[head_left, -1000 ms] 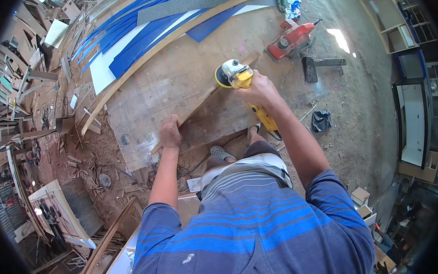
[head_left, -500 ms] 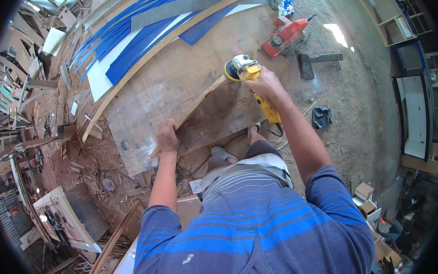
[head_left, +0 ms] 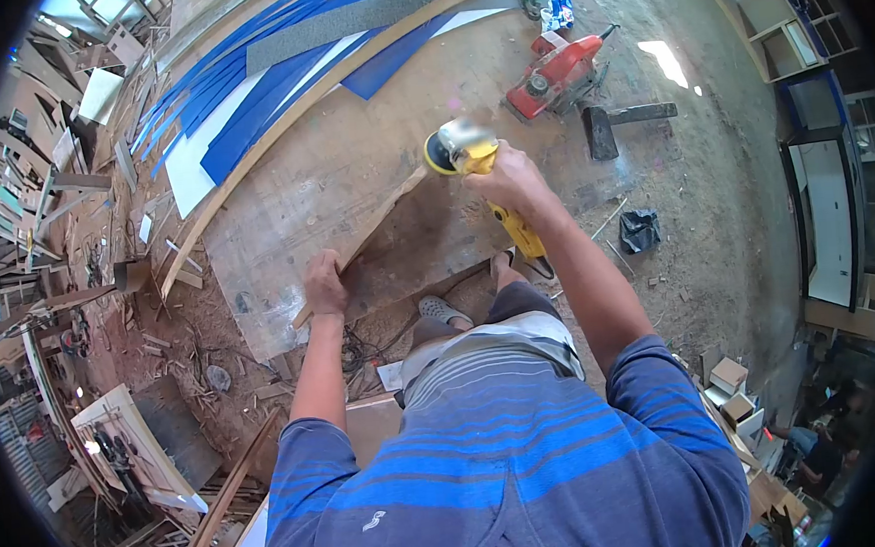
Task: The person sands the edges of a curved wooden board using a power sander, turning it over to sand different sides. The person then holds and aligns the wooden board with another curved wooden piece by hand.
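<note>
My right hand (head_left: 508, 179) is wrapped round a yellow angle grinder (head_left: 518, 230), whose metal head is blurred. The grinder's round disc touches, or comes very close to, the far end of a narrow wooden strip (head_left: 372, 223). Gripping that strip near its lower-left end is my left hand (head_left: 325, 282), fingers curled over it. The strip lies slantwise above the worn plywood tabletop (head_left: 286, 253), with shadow beneath it. How high it stands off the board I cannot tell.
Beyond the grinder sit a red power tool (head_left: 558, 74) and a hammer-like black block with a handle (head_left: 601, 131). Blue and white strips (head_left: 277, 113) and a long wooden batten (head_left: 279, 131) cover the far left. Scraps litter the floor; a black plastic bag (head_left: 640, 231) lies right.
The grinder and my right hand have shifted slightly left and down along the strip's end. My left hand still grips the strip. The whole view has shifted slightly.
</note>
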A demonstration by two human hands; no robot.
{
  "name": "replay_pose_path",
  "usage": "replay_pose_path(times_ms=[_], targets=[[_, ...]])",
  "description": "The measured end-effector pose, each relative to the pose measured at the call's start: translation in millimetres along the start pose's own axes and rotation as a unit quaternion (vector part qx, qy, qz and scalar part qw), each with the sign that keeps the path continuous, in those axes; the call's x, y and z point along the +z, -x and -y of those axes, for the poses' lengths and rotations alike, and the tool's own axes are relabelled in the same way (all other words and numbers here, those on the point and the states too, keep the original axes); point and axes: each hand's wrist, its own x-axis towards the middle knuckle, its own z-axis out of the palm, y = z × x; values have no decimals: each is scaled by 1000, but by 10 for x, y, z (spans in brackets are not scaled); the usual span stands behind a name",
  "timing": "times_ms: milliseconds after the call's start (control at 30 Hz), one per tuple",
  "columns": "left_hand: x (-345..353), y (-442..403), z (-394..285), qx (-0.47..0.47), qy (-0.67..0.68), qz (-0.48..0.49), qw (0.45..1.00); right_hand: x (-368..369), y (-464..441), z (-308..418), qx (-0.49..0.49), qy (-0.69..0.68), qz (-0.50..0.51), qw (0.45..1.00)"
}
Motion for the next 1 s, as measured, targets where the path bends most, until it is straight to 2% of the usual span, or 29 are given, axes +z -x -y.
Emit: replay_pose_path(times_ms=[400,533,633,733,833,1000], targets=[[-6,16,36,-9,-6,15,1000,-223,-354,-180,20,101,-85,991],[-57,-5,-45,-18,-14,17,1000,-213,-444,-182,8,113,-116,987],[-94,-5,-71,-43,-20,53,997,-189,-484,-175,-8,111,-139,984],[-121,29,-66,-21,-10,56,998,-249,-412,-180,-12,96,-156,983],[-150,199,-305,12,-30,-17,999,-292,-194,-244,5,57,-170,984],[-313,511,-546,-63,7,-33,997,-386,169,-376,23,11,-190,981]])
